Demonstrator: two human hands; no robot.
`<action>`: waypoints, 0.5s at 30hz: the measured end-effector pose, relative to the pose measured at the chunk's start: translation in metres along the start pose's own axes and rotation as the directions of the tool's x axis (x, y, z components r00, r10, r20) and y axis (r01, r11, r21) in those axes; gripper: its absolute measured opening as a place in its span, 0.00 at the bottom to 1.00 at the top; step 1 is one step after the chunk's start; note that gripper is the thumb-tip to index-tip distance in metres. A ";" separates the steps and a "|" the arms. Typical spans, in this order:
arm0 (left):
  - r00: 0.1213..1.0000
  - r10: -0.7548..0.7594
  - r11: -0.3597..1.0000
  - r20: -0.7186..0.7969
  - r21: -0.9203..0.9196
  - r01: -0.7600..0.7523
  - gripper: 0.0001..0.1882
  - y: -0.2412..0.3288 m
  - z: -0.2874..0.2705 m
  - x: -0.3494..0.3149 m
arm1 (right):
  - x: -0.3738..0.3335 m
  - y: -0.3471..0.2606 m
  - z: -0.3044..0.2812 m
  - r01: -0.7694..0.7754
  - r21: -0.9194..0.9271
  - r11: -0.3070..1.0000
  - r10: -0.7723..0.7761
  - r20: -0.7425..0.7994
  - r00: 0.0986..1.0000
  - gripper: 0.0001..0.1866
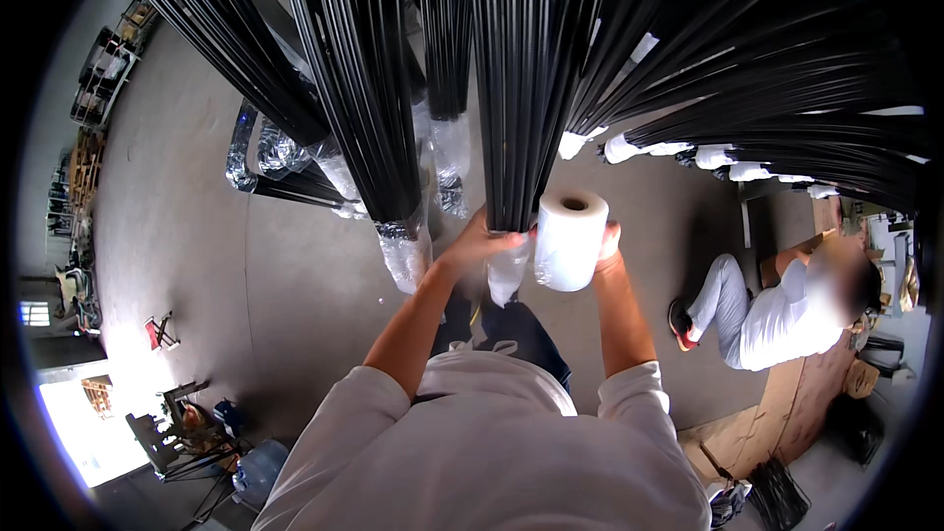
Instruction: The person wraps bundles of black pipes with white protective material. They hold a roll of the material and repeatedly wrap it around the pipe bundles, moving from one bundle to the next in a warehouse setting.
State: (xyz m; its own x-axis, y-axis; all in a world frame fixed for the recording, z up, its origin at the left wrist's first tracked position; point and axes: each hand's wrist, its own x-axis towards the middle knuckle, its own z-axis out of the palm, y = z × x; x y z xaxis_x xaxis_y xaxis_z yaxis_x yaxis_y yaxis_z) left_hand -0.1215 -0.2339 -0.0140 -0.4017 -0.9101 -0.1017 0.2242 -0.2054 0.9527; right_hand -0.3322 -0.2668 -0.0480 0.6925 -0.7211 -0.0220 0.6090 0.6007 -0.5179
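Translucent white plastic film, wound into a cylindrical roll (566,258) with a brown hollow core (574,204) at its top, is held nearly upright by the right hand (611,242). The right fingers are clamped on the roll's side, though most of them are hidden behind it. The roll is placed just to the right of a central bundle of slender, glossy black rods (519,98), near its lower end. That end is gripped by the left hand (477,242), whose fingers are closed around the rods, with the thumb laid across the front. Below this grip, the tip of the bundle is covered by a crumpled clear film wrap (507,273).

To the left, a second thick bundle of black rods (359,98) is seen, its lower end likewise enclosed in a clear plastic sleeve (401,258). To the right, fanned-out black rods (757,69) are finished with white wrapped ends (716,156). Farther right, above the grey floor (305,334), a person in a white shirt (787,329) is seen beside flattened brown cardboard (733,428).
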 end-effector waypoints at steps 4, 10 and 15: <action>0.990 0.079 0.997 -0.119 0.003 -0.079 0.27 0.011 0.021 -0.010 | -0.027 0.009 0.050 0.158 0.070 0.985 -0.147 -0.138 0.979 0.49; 0.911 0.174 0.971 -0.373 0.218 -0.097 0.35 -0.024 0.031 -0.025 | -0.069 0.035 0.090 0.310 0.012 0.951 -0.297 -0.253 0.921 0.48; 0.919 0.149 0.970 -0.366 -0.124 -0.207 0.44 -0.005 0.054 -0.054 | -0.082 0.060 0.104 0.311 -0.115 0.944 -0.331 -0.347 0.877 0.43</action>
State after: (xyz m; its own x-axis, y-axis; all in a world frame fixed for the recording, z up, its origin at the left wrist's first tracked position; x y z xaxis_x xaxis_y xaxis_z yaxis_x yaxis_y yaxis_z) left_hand -0.1488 -0.1645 0.0016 -0.0107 -0.9984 -0.0563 0.4109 -0.0557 0.9100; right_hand -0.3121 -0.1356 0.0119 0.2718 -0.9514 -0.1447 0.7453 0.3032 -0.5938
